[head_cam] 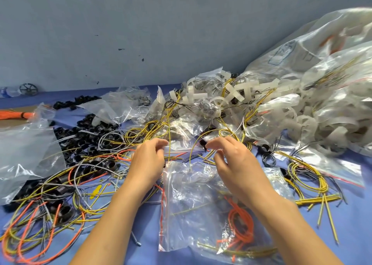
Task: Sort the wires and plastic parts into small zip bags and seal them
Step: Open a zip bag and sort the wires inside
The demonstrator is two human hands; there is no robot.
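Your left grip [149,160] and right grip [231,160] pinch wires [201,136]; one bag [191,204] part-filled, unsealed, most loose on the table [354,236].

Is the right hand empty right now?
No, the fingers of the right hand pinch a small black part over the wire pile.

Blue printed frame and dark marks on the large clear plastic bag [285,52] at the blue-covered worktop's [352,224] far right, too blurred to read; no legible lettering elsewhere.
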